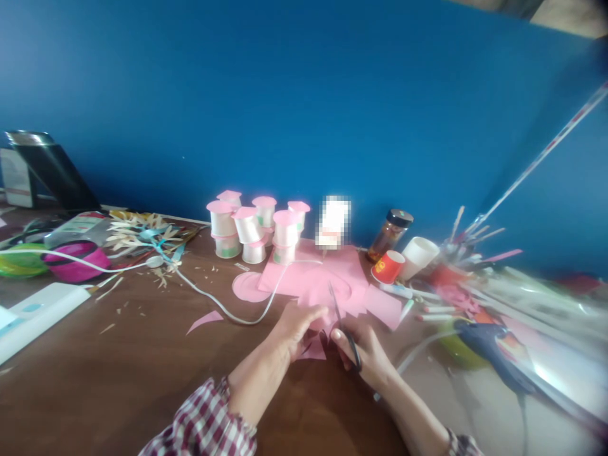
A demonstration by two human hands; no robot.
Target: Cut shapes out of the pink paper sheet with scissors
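Observation:
My right hand [373,354] grips black-handled scissors [352,349], their blades pointing up and away from me. Close beside it, my left hand [297,326] pinches a piece of pink paper [327,322] near the blades. How far the blades are apart is blurred. Beyond both hands lie pink paper sheets [280,271], and a pink offcut [313,349] shows just below my left fingers. White paper cups [222,223] topped with pink paper discs stand behind, some stacked two high.
A white cable [209,303] loops across the brown table [142,392]. At left are a power strip [42,316] and a magenta pouch [78,261]. On the right sit a jar [389,234], a red paper cup [388,267] and a glue gun [494,348]. A blue wall [304,114] rises behind.

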